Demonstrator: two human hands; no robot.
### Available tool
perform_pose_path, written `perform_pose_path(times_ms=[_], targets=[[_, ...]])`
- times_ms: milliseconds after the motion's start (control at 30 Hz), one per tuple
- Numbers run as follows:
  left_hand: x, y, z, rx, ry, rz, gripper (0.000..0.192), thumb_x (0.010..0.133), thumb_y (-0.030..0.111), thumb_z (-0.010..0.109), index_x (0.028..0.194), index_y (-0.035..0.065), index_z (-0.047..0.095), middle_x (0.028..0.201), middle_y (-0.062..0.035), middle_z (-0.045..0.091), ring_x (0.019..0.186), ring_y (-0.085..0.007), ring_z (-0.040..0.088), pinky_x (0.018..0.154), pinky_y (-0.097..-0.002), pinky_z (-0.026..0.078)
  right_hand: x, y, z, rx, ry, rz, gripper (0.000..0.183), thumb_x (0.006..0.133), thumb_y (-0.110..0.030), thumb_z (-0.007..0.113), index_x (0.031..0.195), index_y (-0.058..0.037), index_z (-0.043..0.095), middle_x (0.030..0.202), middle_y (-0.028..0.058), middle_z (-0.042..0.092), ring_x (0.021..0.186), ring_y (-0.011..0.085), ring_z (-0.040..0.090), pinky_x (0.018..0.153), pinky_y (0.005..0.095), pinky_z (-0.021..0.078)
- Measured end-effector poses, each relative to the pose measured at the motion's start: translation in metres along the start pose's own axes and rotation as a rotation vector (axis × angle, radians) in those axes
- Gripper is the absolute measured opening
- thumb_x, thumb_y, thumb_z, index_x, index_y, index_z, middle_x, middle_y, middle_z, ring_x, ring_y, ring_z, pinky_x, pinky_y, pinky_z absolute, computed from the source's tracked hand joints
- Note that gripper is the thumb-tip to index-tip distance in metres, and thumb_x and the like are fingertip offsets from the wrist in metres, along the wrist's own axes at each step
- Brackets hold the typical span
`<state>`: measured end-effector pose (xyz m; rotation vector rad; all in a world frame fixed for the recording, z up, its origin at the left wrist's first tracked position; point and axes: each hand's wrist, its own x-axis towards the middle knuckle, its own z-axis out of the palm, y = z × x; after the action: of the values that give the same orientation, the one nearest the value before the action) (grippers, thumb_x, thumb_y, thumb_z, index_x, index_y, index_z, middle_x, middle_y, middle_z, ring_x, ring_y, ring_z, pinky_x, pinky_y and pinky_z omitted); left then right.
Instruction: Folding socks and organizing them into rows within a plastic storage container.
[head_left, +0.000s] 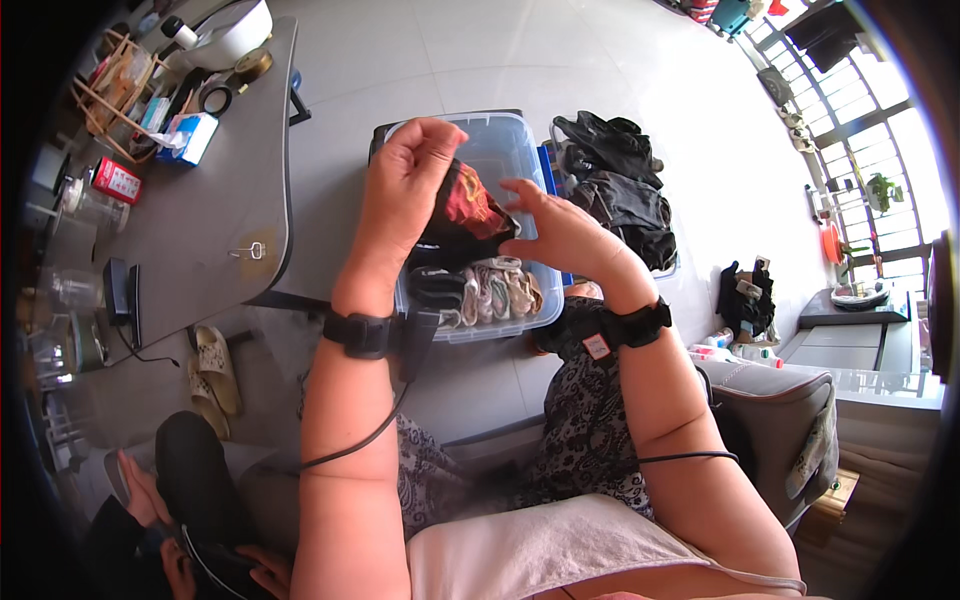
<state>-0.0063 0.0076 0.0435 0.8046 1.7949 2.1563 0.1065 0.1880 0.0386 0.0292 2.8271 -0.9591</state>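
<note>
A clear plastic storage box (551, 300) stands on the floor before me. Over it, my left hand (412, 176) is closed at the fingertips, and a black and red patterned cloth garment (474, 201) hangs beneath it, its top edge hidden by the hand. My right hand (559, 229) is beside the garment's right edge with thumb and fingers apart, holding nothing. Rolled light-coloured garments (499, 291) line the near end of the box, alongside folded black cloth (436, 287). The far part of the box shows its bare bottom.
Right of the box, a second clear bin holds a pile of black clothes (626, 195). A grey table (225, 195) at left carries a tissue box (189, 139), tape and a red can (116, 180). Slippers (214, 371) lie below it. Another person's hands (225, 566) appear lower left.
</note>
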Motion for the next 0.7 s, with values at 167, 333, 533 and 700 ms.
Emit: perform_pose_path(times_ms=[167,333,533,700], targets=[[-0.004,0.001,0.009,0.033,-0.114,-0.064,0.025,0.096,0.028,0.058,0.095,0.0034,0.062,0.090,0.0018,0.064,0.081,-0.0038,0.054,0.076,-0.0197,0.044,0.007,-0.020,0.006,0.207,0.219,-0.292,0.097,0.065,-0.025,0.086,0.143,-0.0058,0.031,0.109,0.0143,0.066,0.103,0.0285,0.063,0.089,0.0389,0.0476],[-0.004,-0.006,0.014,0.079,-0.135,-0.026,0.026,0.096,0.029,0.058,0.095,0.0034,0.062,0.087,0.0020,0.062,0.078,-0.0029,0.053,0.073,-0.0192,0.044,0.008,-0.038,-0.002,0.459,0.031,-0.054,0.044,0.075,-0.016,0.080,0.109,0.0001,0.059,0.080,0.0055,0.066,0.072,0.0122,0.063,0.066,0.0269,0.0503],[-0.002,0.003,0.015,0.100,-0.079,-0.021,0.043,0.096,0.045,0.054,0.100,0.0026,0.062,0.091,-0.0005,0.062,0.084,-0.0077,0.054,0.078,-0.0233,0.044,0.009,-0.029,0.003,0.656,0.102,-0.057,0.020,0.079,-0.014,0.076,0.086,-0.0012,0.063,0.068,-0.0008,0.062,0.062,0.0045,0.055,0.057,0.0234,0.0456],[-0.007,0.003,0.012,-0.007,-0.074,-0.320,0.058,0.091,0.063,0.047,0.111,0.0104,0.061,0.085,0.0042,0.054,0.077,-0.0035,0.047,0.069,-0.0187,0.040,0.007,-0.028,-0.007,0.808,0.148,0.020,0.017,0.081,-0.014,0.075,0.088,-0.0026,0.065,0.078,-0.0022,0.064,0.071,0.0036,0.056,0.066,0.0222,0.0467]])
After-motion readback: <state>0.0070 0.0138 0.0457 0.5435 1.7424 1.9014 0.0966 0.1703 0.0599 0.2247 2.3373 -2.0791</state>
